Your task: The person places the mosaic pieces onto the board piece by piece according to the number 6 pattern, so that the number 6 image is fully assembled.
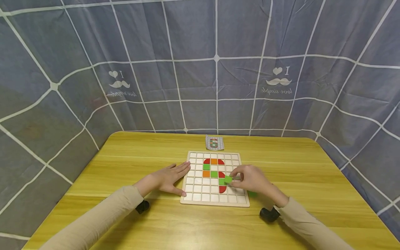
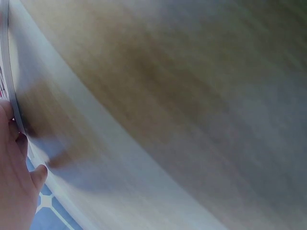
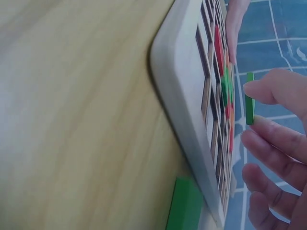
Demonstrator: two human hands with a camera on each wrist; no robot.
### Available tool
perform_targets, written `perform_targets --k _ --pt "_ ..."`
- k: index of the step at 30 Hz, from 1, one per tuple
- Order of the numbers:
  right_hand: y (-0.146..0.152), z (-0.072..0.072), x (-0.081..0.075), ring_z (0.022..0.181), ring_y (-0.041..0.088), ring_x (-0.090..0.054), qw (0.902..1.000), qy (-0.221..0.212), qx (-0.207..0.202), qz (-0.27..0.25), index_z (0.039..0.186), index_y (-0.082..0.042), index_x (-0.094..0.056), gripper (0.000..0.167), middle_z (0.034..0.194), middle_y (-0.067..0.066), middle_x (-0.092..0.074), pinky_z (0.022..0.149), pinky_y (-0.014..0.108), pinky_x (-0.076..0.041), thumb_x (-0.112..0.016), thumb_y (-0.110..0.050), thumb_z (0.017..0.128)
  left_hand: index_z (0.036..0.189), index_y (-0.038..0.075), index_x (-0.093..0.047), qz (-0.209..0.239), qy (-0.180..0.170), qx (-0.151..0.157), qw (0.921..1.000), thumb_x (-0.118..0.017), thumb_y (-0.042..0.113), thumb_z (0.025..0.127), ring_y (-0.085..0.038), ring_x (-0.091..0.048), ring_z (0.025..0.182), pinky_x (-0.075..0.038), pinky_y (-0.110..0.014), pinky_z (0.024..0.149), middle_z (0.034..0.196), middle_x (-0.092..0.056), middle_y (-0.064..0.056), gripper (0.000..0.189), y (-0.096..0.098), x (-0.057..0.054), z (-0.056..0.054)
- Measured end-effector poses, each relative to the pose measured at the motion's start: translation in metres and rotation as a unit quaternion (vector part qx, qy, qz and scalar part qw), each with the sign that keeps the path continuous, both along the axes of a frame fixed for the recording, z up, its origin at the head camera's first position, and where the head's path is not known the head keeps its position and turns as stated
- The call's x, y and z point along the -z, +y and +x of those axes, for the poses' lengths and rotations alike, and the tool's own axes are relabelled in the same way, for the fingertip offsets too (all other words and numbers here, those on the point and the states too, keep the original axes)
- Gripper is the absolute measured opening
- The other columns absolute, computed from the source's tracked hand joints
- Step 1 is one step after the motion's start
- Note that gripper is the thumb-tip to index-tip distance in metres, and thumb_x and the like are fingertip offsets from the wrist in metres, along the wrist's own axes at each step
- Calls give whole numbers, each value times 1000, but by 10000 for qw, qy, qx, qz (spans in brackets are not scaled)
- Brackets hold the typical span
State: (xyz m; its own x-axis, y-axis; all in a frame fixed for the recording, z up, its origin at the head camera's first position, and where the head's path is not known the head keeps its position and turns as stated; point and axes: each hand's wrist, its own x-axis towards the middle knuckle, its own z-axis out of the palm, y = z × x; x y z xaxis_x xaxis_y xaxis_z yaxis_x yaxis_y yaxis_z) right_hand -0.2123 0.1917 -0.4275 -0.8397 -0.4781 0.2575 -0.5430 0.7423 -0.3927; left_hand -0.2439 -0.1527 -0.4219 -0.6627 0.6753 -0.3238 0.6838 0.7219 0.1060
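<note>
A wooden grid board (image 1: 197, 198) lies on the table, with several red, orange and green tiles set in its cells. My right hand (image 1: 250, 178) pinches a green square tile (image 1: 228, 179) between thumb and fingertips, above the board's right half. In the right wrist view that same tile (image 3: 250, 98) is seen edge-on, apart from the board. My left hand (image 1: 170, 177) rests at the board's left edge, fingers straight and spread, touching the frame. Only part of the left hand (image 2: 17, 172) shows in the left wrist view.
Behind the board lies a small printed pattern card (image 1: 214, 142). Beside the board's right edge, partly under my right hand, is a green block (image 3: 184, 206). A grey curtain (image 1: 193, 80) with white lines hangs behind the wooden table (image 1: 150, 222).
</note>
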Motion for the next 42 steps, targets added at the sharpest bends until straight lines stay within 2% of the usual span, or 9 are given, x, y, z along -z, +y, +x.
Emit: perform_targets --k 7,14,28,42 --pt "-11 0 0 56 -4 -43 9998 -161 -139 31 91 -22 -76 21 82 -10 -70 50 16 -35 -79 -33 74 156 14 -6 33 10 14 10000 -50 73 83 -19 -5 151 -11 -47 122 164 1 -5 104 -1 0 0" --pt "-23 1 2 58 -4 -43 9995 -207 -199 105 87 -24 -76 19 87 -14 -69 53 16 -36 -81 -36 73 156 14 -6 20 70 36 10000 -49 74 83 -18 -4 151 -12 -46 122 164 1 -4 104 -2 1 -1" --pt "-39 0 7 58 -5 -46 9976 -253 -608 221 85 -24 -76 20 78 -15 -66 51 15 -38 -82 -38 72 156 16 -5 -83 81 -24 9999 -49 74 83 -16 -4 151 -11 -45 123 164 2 -2 103 -1 3 0" --pt "-43 0 7 65 -1 -51 9966 -356 -699 245 83 -22 -75 20 76 -13 -64 56 15 -41 -82 -38 71 156 13 -6 6 98 50 9999 -50 73 84 -18 -4 151 -11 -46 123 164 2 -5 104 -1 2 -1"
